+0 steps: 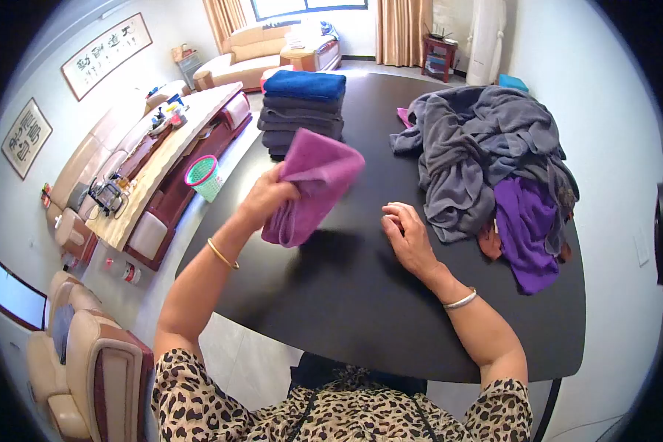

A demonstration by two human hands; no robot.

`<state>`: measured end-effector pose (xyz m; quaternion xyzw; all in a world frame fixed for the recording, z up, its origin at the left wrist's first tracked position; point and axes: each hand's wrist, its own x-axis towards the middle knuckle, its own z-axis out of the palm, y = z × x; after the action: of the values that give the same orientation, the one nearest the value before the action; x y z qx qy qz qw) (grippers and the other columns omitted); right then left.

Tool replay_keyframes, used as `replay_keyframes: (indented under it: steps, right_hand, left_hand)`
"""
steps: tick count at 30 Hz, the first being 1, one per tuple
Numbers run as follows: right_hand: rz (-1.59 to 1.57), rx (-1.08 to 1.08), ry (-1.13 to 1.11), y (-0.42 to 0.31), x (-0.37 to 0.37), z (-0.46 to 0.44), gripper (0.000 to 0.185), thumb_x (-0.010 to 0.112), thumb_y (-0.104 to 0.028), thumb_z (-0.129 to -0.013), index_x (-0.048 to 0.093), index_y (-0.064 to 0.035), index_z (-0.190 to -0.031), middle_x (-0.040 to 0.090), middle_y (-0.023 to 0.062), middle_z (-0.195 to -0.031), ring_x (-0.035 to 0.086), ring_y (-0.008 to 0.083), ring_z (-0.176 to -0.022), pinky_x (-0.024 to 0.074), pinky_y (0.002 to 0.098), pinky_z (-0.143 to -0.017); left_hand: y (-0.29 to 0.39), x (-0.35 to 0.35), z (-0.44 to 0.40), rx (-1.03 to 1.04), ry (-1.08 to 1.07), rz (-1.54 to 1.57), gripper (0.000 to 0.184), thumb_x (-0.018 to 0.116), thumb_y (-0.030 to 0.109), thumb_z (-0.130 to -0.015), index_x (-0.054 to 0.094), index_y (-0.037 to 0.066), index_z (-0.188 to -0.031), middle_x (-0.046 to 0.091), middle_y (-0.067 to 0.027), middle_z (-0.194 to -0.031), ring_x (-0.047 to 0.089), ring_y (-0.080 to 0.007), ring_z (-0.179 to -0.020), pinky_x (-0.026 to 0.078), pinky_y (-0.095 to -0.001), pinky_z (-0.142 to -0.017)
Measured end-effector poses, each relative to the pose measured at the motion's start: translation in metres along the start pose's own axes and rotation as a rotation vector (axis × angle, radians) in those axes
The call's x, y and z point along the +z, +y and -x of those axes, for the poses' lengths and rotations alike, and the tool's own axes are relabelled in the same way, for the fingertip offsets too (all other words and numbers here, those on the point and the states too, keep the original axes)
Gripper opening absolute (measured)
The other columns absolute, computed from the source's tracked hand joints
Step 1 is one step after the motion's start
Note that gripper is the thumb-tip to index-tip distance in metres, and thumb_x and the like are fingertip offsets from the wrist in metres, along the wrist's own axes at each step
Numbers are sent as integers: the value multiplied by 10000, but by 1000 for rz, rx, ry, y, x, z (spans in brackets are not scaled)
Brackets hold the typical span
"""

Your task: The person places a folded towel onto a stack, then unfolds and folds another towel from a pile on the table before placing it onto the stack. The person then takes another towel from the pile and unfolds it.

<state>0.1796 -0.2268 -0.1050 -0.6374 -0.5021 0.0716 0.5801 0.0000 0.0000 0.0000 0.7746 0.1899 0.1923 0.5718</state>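
My left hand (269, 194) grips a folded pink-purple towel (320, 180) by its left edge, lifted over the dark table (331, 302). Just behind the towel stands a stack of folded grey towels (300, 121) with a folded blue towel (304, 85) on top. My right hand (409, 239) is over the middle of the table, empty, its fingers loosely bent and partly apart. To its right lies a loose heap of grey cloths (479, 147), with a crumpled purple cloth (527, 232) at the heap's near side.
On the floor left of the table is a green and pink basket (204, 177). A long low table (136, 210) with items on it stands farther left. Sofas (254, 55) are at the back and lower left. A white wall (604, 125) runs along the right.
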Motion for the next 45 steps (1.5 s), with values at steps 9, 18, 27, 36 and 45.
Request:
replay_keyframes:
  steps: [9,18,27,36,45]
  right_hand:
    - [-466,341,-208,-10,-16,-3,474,582,-295,-936,474,48,-1243,575,143,-1171,599,200,-1038,490,317,-884]
    - [-484,349,-357,-35,-2,8,697,702,-341,-848,359,44,-1317,560,149,-1185,556,195,-1094,483,324,-911]
    - [-746,572,-316,-28,-6,4,532,592,-261,-931,371,43,-1307,607,123,-946,634,137,-717,527,246,-528]
    - [-473,448,-468,-30,-5,6,362,593,-194,-931,497,14,-1211,604,55,-865,623,106,-693,526,235,-536]
    - [-435,460,-509,-34,-6,6,297,580,-204,-939,562,18,-1135,618,47,-839,627,100,-708,534,245,-567]
  left_hand:
    - [-31,16,28,-372,-7,870,184,569,60,-785,595,-29,-944,661,-130,-890,667,-231,-814,553,-372,-821]
    - [-8,82,43,-366,-269,524,627,706,258,-836,412,31,-1342,537,-104,-1263,553,-189,-1133,455,-377,-985]
    - [90,12,-5,238,252,263,445,682,53,-820,508,8,-1226,620,-104,-1130,634,-191,-968,521,-320,-870]
    - [113,-45,-177,1055,631,-1162,497,623,11,-726,539,132,-1201,604,-143,-1095,582,-338,-1034,457,-429,-896]
    - [64,-44,-184,544,240,-1367,544,541,18,-728,500,156,-1253,554,-95,-1255,507,-322,-1173,393,-496,-968]
